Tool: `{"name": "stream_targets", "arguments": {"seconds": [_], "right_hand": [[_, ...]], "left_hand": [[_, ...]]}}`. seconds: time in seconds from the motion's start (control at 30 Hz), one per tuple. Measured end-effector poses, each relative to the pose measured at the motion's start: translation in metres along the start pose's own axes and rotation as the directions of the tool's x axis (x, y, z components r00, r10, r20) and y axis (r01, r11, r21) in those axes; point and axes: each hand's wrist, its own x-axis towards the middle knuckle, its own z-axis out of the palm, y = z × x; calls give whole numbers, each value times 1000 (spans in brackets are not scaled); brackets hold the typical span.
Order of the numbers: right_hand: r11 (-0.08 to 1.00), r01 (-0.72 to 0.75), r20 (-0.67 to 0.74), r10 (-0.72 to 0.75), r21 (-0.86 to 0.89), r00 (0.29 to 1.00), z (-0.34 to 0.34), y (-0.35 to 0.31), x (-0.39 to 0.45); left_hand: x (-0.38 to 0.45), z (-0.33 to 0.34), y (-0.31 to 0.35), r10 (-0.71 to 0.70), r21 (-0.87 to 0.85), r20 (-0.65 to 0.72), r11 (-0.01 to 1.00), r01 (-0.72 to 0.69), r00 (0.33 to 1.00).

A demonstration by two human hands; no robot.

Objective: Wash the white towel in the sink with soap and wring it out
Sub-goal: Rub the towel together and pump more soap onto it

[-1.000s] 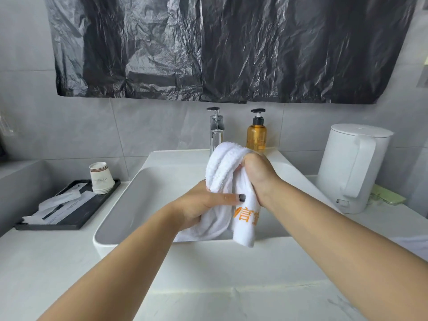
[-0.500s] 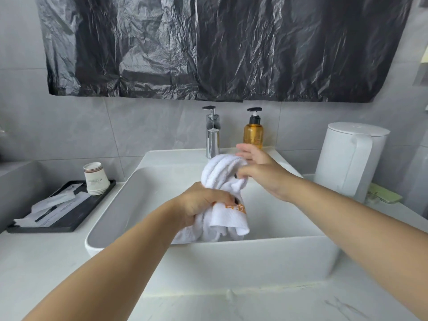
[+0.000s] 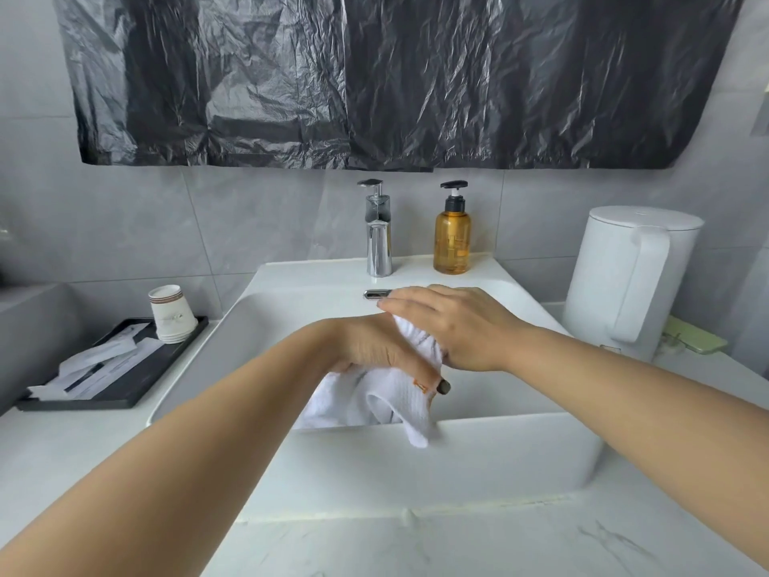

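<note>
**Q:** What stood around the sink point(image 3: 478, 447)?

**A:** A chrome faucet point(image 3: 378, 239) rose from the sink's back ledge, with an amber soap bottle point(image 3: 452, 241) just to its right on the same ledge. A white kettle point(image 3: 632, 281) sat on the counter off the sink's right side, and a green item point(image 3: 693, 341), too hidden to identify, lay behind it. Off the sink's left side, a black tray point(image 3: 137, 378) held stacked paper cups point(image 3: 171, 314) and wrapped packets point(image 3: 95, 364). Black plastic sheeting point(image 3: 395, 77) hung on the wall above the sink.

**Q:** And the towel?

**A:** The white towel point(image 3: 374, 399) was bunched over the sink's basin, one corner draped across the front rim. Both forearms crossed over the sink's near edge and hid much of the cloth.

**Q:** How were the hands placed?

**A:** The left hand point(image 3: 376, 345) gripped the towel's middle, thumb pointing right. The right hand point(image 3: 453, 326) lay palm down on the upper end of the towel, fingers reaching toward the faucet; whether they curled around the cloth could not be told.
</note>
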Motion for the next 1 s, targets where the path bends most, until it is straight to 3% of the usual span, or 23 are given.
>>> {"name": "stream_targets", "arguments": {"seconds": [0.07, 0.13, 0.23, 0.33, 0.53, 0.67, 0.77, 0.9, 1.0], "right_hand": [[997, -65, 40, 66, -34, 997, 2, -2, 0], [979, -191, 167, 201, -74, 965, -2, -8, 2], [943, -293, 347, 331, -160, 877, -8, -20, 11], [917, -370, 495, 393, -150, 775, -10, -28, 19], [792, -609, 694, 460, -40, 553, -9, -23, 31], [751, -660, 806, 405, -24, 432, -16, -20, 36], [599, -792, 854, 346, 117, 389, -23, -20, 39], [577, -806, 866, 331, 128, 374, -14, -23, 36], [406, -874, 865, 297, 268, 404, -13, -20, 32]], "left_hand": [[2, -1, 3, -72, 89, -58, 993, 77, 996], [6, -1, 3, -129, 208, -153, 965, 159, 980], [14, 0, -3, -159, 434, -298, 856, 281, 941], [19, 4, -9, -140, 546, -349, 773, 323, 927], [18, 12, -10, 74, 766, -440, 551, 331, 895], [17, 12, -19, 279, 849, -457, 421, 320, 845], [15, 13, -27, 443, 903, -414, 311, 297, 795], [18, 6, -37, 622, 933, -350, 167, 318, 700], [22, 1, -37, 580, 912, -402, 187, 365, 709]]}}
